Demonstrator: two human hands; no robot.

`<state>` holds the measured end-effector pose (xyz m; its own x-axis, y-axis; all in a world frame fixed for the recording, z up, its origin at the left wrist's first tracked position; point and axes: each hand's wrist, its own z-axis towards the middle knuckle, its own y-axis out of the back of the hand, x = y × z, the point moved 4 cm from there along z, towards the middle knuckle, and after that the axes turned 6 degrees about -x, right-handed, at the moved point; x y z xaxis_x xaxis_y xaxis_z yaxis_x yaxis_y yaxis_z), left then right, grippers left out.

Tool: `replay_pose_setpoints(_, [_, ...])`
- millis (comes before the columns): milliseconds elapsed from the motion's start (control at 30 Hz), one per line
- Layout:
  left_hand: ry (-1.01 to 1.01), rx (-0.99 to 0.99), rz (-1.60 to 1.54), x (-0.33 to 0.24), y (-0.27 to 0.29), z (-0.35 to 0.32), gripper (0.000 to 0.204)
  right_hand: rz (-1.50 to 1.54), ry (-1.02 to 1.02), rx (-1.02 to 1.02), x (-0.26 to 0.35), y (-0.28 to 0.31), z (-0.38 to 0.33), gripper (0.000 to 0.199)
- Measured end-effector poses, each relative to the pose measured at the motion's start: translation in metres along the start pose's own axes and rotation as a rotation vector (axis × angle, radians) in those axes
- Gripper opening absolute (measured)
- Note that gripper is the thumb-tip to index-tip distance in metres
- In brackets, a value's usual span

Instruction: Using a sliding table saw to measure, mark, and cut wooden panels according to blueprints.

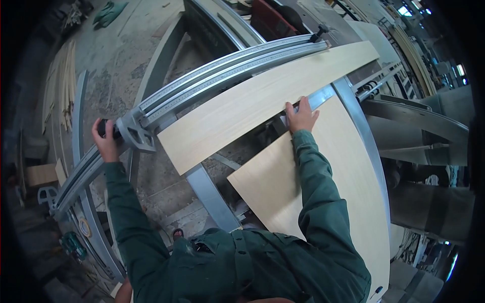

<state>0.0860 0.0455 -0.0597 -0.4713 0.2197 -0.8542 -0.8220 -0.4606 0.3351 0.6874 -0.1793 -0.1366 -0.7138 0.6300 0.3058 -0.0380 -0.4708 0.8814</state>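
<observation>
the board (pixel 268 104) lies between the rail (pixel 230 68) behind and the panel (pixel 354 187) in front

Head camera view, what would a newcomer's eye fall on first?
Likely the long pale board slanting across the middle, with the right hand by its near edge. Beyond it runs a silver rail; near that rail's left end, the left hand is around a black knob.
</observation>
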Motion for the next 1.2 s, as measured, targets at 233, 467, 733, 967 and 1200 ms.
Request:
replay_pose_setpoints(233, [0.647,0.348,-0.237,0.039,-0.003,-0.24,0.037,-0.056,0.053,0.005,0.006,0.014,-0.007,0.051])
replay_pose_setpoints(467, [0.681,0.599,-0.115,0.025,0.009,-0.243,0.038,-0.089,-0.008,0.2,0.023,0.015,-0.04,0.074])
replay_pose_setpoints(733, [0.871,0.513,-0.333,0.02,0.014,-0.238,0.034,-0.2,0.09,0.229,0.022,0.021,-0.052,0.073])
replay_pose_setpoints(967, [0.88,0.495,-0.397,0.035,0.004,-0.21,0.032,-0.162,0.223,0.159,0.01,0.009,-0.045,0.064])
replay_pose_setpoints(1200, [0.708,0.717,-0.073,0.032,-0.016,-0.208,0.031,-0.081,0.309,0.07,0.003,-0.002,-0.007,0.057])
